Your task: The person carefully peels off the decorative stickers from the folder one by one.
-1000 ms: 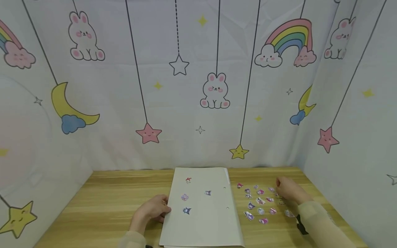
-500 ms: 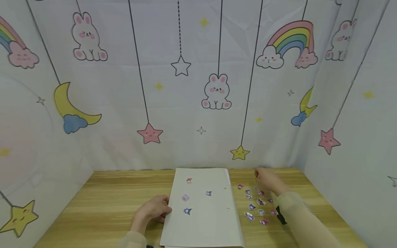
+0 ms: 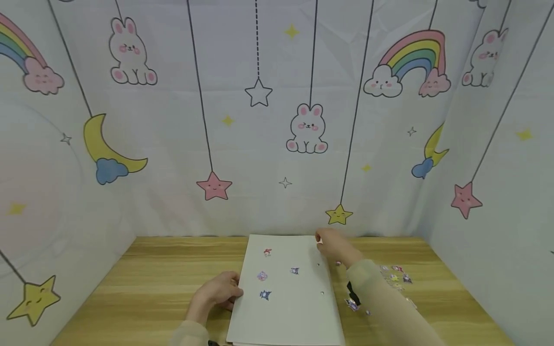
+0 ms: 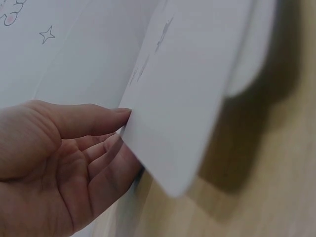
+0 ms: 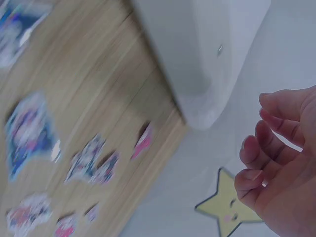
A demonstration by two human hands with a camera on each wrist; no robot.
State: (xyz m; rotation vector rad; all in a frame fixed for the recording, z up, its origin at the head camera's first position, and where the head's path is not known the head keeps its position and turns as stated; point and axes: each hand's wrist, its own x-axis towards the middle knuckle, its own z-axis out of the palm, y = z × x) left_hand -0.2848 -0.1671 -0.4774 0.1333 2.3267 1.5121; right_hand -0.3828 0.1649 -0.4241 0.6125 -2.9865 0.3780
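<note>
A white folder (image 3: 290,317) with two small round studs near its right edge lies upright on the table, several small cartoon stickers (image 3: 265,294) on its cover. My left hand (image 3: 218,290) pinches its left edge, thumb on top and fingers below; in the left wrist view that edge of the folder (image 4: 187,123) is lifted off the wood. Over the top right corner is my right hand (image 3: 337,244), fingers curled and thumb against forefinger. A small pale bit, apparently a sticker, shows at those fingertips in the head view; the right wrist view does not show it clearly.
Loose cartoon stickers (image 3: 395,278) lie on the wooden table (image 3: 182,262) to the folder's right, partly hidden by my right forearm. More loose stickers (image 5: 32,131) show in the right wrist view. A white printed curtain (image 3: 182,144) hangs behind and at both sides.
My right hand has moved left from the loose stickers to the folder's top right corner. My left hand keeps its hold on the folder's left edge. The head view has shifted slightly.
</note>
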